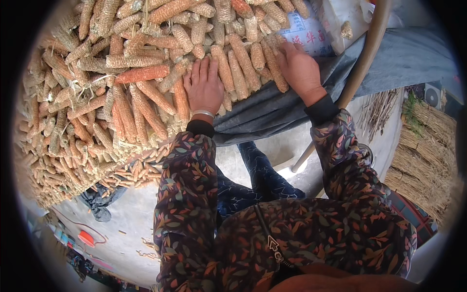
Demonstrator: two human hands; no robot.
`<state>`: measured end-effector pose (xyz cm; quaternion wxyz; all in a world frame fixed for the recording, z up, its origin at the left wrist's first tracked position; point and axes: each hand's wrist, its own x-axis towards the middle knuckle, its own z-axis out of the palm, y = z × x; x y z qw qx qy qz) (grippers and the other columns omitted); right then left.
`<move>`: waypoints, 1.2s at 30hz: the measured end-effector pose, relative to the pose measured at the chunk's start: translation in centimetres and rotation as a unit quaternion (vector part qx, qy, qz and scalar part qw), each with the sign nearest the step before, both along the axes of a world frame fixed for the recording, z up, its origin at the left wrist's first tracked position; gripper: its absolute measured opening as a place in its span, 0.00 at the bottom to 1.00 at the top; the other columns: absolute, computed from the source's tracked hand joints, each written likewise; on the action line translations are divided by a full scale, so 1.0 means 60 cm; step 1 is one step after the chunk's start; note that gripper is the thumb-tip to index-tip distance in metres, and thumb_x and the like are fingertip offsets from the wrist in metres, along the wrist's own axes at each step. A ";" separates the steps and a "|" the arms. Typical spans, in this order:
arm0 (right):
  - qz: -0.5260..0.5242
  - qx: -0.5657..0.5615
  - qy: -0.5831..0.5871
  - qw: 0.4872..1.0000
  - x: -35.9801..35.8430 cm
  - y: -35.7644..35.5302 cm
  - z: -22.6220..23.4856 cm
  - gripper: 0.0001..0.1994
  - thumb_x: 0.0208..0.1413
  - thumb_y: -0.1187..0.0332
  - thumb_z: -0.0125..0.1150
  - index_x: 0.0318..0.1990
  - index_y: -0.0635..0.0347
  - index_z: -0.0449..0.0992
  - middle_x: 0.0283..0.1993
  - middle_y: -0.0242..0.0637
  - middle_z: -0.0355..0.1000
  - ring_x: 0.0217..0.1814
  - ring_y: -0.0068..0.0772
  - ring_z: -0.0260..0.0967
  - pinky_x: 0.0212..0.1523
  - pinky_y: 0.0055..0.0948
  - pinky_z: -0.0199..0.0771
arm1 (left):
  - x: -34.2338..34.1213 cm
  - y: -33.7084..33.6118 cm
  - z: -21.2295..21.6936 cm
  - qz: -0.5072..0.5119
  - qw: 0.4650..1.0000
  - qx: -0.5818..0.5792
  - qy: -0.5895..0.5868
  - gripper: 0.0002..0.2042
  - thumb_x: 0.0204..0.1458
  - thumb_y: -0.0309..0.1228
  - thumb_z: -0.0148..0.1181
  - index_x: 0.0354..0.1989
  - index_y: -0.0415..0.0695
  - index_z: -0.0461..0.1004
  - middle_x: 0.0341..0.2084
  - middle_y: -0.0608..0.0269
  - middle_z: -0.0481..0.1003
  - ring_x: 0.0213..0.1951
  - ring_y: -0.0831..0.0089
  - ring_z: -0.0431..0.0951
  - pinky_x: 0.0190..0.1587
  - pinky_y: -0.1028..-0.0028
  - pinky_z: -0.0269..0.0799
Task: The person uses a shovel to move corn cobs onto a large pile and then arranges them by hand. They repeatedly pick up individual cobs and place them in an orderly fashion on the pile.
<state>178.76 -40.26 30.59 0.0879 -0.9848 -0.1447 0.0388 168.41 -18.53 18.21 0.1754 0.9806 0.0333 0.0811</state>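
Stripped corncobs, tan to reddish, are heaped before me. My left hand [205, 87] lies over the cobs with its fingers stretched out flat and nothing gripped. Between my hands, several corncobs [238, 73] lie side by side in a slanting row. At the right end of that row, my right hand [300, 72] rests against the outermost corncob [275, 66]. Its fingers are curled and closed, and the fingertips are hidden, so what they hold, if anything, does not show. A redder corncob [142, 74] lies left of my left hand.
A printed white sack [307, 36] lies beyond my right hand. Dark sheeting [272, 109] hangs along the near edge, and a curved brown pole [366, 58] rises at right. Straw bundles [423, 155] lie far right. More cobs [138, 170] and a black bag [100, 200] are lower left.
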 end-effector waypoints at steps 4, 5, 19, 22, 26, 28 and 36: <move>0.032 -0.015 0.033 0.999 -0.054 0.009 0.007 0.11 0.55 0.61 0.65 0.44 0.53 0.78 0.42 0.41 0.73 0.44 0.51 0.74 0.41 0.46 0.75 | 0.002 -0.002 0.001 -0.003 1.000 0.000 0.013 0.29 0.55 0.33 0.54 0.68 0.52 0.62 0.65 0.62 0.67 0.69 0.62 0.59 0.67 0.55 0.47; 0.059 -0.019 0.017 0.998 -0.065 0.010 0.003 0.11 0.53 0.62 0.65 0.42 0.52 0.78 0.43 0.38 0.72 0.48 0.48 0.72 0.43 0.45 0.74 | 0.003 -0.001 0.003 -0.003 1.000 0.000 0.013 0.29 0.55 0.33 0.54 0.68 0.52 0.62 0.65 0.62 0.67 0.69 0.62 0.59 0.67 0.55 0.48; 0.071 -0.023 -0.065 0.995 -0.076 0.025 -0.032 0.13 0.43 0.62 0.66 0.33 0.61 0.80 0.60 0.40 0.67 0.66 0.48 0.58 0.59 0.49 0.60 | 0.002 -0.004 -0.004 0.000 1.000 -0.006 0.007 0.30 0.54 0.34 0.55 0.68 0.53 0.63 0.65 0.64 0.66 0.69 0.63 0.59 0.67 0.56 0.47; 0.062 -0.011 -0.048 0.997 -0.093 0.027 -0.016 0.13 0.45 0.61 0.66 0.32 0.63 0.80 0.59 0.41 0.68 0.66 0.49 0.58 0.60 0.51 0.60 | 0.004 -0.003 -0.005 -0.001 1.000 -0.005 0.005 0.30 0.54 0.34 0.55 0.68 0.53 0.63 0.65 0.65 0.67 0.68 0.63 0.60 0.67 0.56 0.47; 0.058 -0.007 -0.046 0.997 -0.112 0.029 0.000 0.13 0.46 0.62 0.66 0.30 0.64 0.79 0.59 0.42 0.68 0.66 0.50 0.58 0.60 0.50 0.60 | 0.004 -0.001 -0.003 0.002 1.000 -0.006 0.000 0.29 0.54 0.34 0.56 0.68 0.53 0.63 0.64 0.65 0.68 0.68 0.63 0.60 0.66 0.56 0.48; 0.050 -0.010 -0.041 0.998 -0.118 0.026 0.013 0.13 0.46 0.62 0.66 0.32 0.64 0.79 0.58 0.42 0.68 0.66 0.50 0.59 0.60 0.50 0.60 | 0.005 -0.005 -0.003 0.003 1.000 -0.005 0.002 0.29 0.54 0.33 0.56 0.67 0.53 0.64 0.63 0.64 0.68 0.68 0.63 0.61 0.66 0.56 0.48; 0.024 0.028 -0.032 0.999 -0.118 0.014 0.061 0.17 0.47 0.64 0.66 0.41 0.67 0.77 0.55 0.43 0.70 0.63 0.51 0.61 0.58 0.47 0.63 | 0.005 -0.008 -0.002 0.010 1.000 -0.016 -0.002 0.26 0.54 0.34 0.56 0.64 0.54 0.68 0.62 0.65 0.69 0.68 0.63 0.61 0.66 0.55 0.49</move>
